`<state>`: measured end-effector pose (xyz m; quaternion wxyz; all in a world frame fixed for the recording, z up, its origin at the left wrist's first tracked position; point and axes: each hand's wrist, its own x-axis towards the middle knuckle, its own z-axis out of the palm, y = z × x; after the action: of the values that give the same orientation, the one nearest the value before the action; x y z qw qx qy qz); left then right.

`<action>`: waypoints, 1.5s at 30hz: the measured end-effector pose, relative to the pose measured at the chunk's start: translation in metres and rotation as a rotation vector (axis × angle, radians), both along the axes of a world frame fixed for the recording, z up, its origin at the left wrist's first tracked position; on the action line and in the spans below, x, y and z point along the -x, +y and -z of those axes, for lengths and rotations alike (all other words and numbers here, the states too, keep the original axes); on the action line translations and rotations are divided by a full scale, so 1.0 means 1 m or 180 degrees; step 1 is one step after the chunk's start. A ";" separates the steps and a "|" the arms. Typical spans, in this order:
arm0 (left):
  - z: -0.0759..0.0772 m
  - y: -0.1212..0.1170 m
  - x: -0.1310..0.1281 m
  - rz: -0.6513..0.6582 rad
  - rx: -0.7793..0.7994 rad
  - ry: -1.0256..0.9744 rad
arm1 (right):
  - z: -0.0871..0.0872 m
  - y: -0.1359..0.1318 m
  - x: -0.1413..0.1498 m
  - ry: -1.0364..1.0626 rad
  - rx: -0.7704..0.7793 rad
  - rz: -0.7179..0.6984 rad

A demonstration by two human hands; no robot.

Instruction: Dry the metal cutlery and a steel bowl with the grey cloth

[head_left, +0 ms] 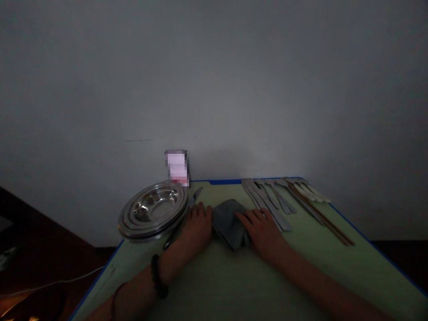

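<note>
I can't tell whether my left hand (pixel 199 225) and right hand (pixel 262 229) pinch the grey cloth (pixel 230 223); it looks soft, light, best held by left and right edges.

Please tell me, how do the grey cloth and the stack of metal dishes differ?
The grey cloth is dull and angular, while the stack of metal dishes is shiny and round. The cloth looks smaller; the stack spreads wider. The cloth lies between the left hand and right hand, whereas the stack stands to their left. Both rest on the green table.
</note>
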<state>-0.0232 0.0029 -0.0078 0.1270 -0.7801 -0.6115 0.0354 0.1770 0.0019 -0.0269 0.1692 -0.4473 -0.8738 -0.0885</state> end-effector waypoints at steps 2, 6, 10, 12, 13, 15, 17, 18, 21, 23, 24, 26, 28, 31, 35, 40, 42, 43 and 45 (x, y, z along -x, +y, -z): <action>0.002 -0.001 0.002 0.0058 0.0014 -0.0029 | 0.001 0.005 0.004 0.0051 -0.0025 0.0153; 0.006 -0.004 0.005 -0.0054 -0.0073 -0.0206 | 0.008 0.007 0.006 0.0297 0.0008 0.0181; 0.007 -0.004 0.007 0.0151 -0.0002 -0.0402 | 0.007 0.004 0.004 0.0867 0.0606 0.0067; 0.007 -0.003 0.009 0.0256 -0.0023 -0.0532 | 0.002 0.002 0.003 0.1223 0.0996 0.0056; 0.008 -0.003 0.010 0.0223 -0.0049 -0.0586 | 0.000 0.001 0.003 0.1403 0.1181 0.0011; 0.010 -0.003 0.012 0.0042 -0.0067 -0.0662 | -0.005 0.000 0.002 0.1762 0.1475 -0.0166; 0.013 -0.002 0.014 -0.0075 -0.0020 -0.0741 | -0.007 0.001 0.001 0.2110 0.1585 -0.0316; 0.014 -0.002 0.015 -0.0036 0.0026 -0.0788 | -0.007 0.002 0.000 0.2275 0.1581 -0.0368; 0.016 0.002 0.017 0.0299 0.0134 -0.0915 | -0.002 0.007 -0.004 0.2743 0.1650 -0.0383; 0.016 0.004 0.015 0.0404 0.0144 -0.0933 | 0.003 0.008 -0.006 0.3104 0.1834 -0.0109; 0.016 0.005 0.014 0.0365 0.0130 -0.0894 | 0.006 0.009 -0.008 0.3281 0.1944 0.0121; 0.013 0.004 0.010 0.0149 0.0112 -0.0719 | 0.010 0.009 -0.009 0.3569 0.2141 0.0574; 0.007 -0.001 0.006 -0.0089 0.0177 -0.0486 | 0.012 0.008 -0.009 0.3712 0.2269 0.0688; -0.010 -0.011 0.001 -0.0384 0.0463 -0.0130 | 0.011 0.008 -0.008 0.3831 0.2236 0.0478; -0.041 -0.022 -0.002 -0.0624 0.1286 0.0091 | 0.008 0.012 -0.010 0.3771 0.2227 0.0364; -0.055 -0.020 -0.004 -0.0535 0.1482 -0.0096 | 0.007 0.006 -0.019 0.3707 0.2269 0.0128; -0.055 -0.019 -0.003 -0.0447 0.1578 -0.0268 | 0.007 0.001 -0.020 0.3714 0.2274 -0.0018; -0.054 -0.019 -0.003 -0.0428 0.1605 -0.0359 | 0.008 -0.002 -0.019 0.3741 0.2295 -0.0060; -0.053 -0.020 -0.001 -0.0398 0.1632 -0.0539 | 0.011 -0.003 -0.018 0.3881 0.2325 0.0020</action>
<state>-0.0223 -0.0166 0.0450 -0.1285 -0.7478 -0.6380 0.1314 0.1946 -0.0015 -0.0379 0.4670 -0.4477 -0.5959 0.4757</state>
